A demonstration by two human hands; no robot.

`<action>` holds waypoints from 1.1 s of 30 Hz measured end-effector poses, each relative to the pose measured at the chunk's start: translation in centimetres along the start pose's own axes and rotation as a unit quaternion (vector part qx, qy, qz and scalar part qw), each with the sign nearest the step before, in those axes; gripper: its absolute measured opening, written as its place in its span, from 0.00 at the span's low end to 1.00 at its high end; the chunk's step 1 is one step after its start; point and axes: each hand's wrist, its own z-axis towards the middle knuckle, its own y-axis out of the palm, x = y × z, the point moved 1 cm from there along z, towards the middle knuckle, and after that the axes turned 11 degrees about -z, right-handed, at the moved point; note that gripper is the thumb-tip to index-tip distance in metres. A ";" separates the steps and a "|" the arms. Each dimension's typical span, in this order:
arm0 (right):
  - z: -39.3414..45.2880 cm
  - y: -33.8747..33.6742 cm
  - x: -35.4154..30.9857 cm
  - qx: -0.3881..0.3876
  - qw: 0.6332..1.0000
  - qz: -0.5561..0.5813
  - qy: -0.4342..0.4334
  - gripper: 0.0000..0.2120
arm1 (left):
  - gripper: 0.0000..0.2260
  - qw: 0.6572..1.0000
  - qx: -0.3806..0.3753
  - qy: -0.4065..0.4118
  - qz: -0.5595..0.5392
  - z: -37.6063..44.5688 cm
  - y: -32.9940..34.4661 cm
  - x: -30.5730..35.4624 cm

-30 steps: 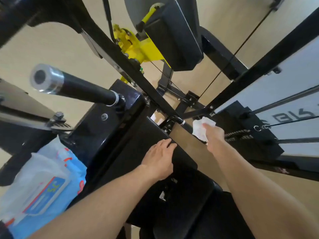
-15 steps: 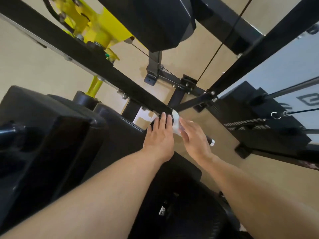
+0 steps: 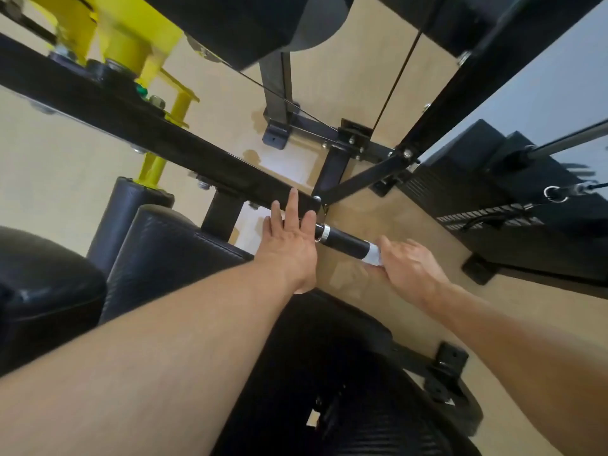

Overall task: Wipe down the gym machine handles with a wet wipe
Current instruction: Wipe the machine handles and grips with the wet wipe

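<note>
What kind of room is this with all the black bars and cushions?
Most likely a gym. There is a weight stack with a cable running from the machine, padded black rollers, and a black handle that the right hand is wiping with a white wipe.

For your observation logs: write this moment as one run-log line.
left hand: flat, fingers straight, by handle's inner end | right hand: grips wet wipe round handle outer end | step: wiping
</note>
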 end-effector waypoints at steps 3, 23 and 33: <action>3.0 -1.6 -3.8 0.006 0.997 0.077 -0.022 0.09 | 0.44 1.000 -0.008 -0.008 0.015 0.2 0.0 0.1; 1.2 0.3 0.1 -0.034 0.999 0.039 -0.006 0.13 | 0.48 0.998 0.012 0.033 0.045 0.7 0.5 -0.6; 4.4 -2.7 -9.0 0.128 0.991 0.045 0.018 0.12 | 0.48 0.999 0.006 0.035 0.028 0.5 0.2 -0.6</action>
